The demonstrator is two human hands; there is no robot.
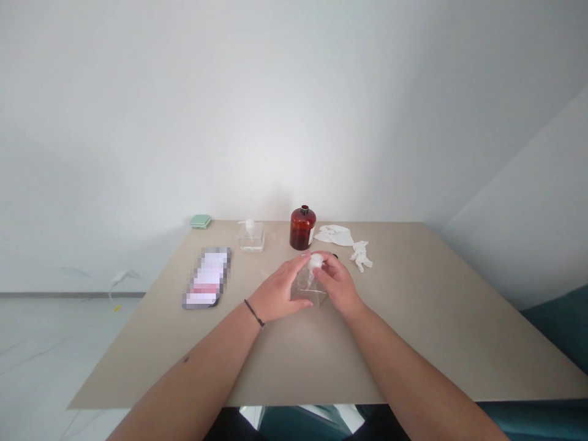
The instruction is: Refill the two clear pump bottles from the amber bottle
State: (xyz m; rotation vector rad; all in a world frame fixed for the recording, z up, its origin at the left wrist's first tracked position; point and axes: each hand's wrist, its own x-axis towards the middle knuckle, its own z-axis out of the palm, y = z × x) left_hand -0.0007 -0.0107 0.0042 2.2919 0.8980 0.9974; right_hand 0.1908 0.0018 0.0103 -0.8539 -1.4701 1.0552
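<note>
A clear, squarish pump bottle (pixel 316 298) stands on the table between my hands, with a white pump head (pixel 315 262) at its top. My left hand (pixel 282 288) wraps round the bottle's left side, thumb low near its front. The fingers of my right hand (pixel 339 282) are closed on the white pump head from the right. Just beyond them is a brown glass bottle (pixel 302 231) with an uncapped neck and a white label at its side. A small dark round thing (pixel 335 257) shows partly behind my right hand.
A second clear pump bottle (pixel 251 239) stands at the back left, near a green sponge-like block (pixel 201 221). A phone (pixel 207 278) lies on the left of the table (pixel 436 318). Crumpled white tissues (pixel 361 255) lie at the back right. A wall rises behind the table.
</note>
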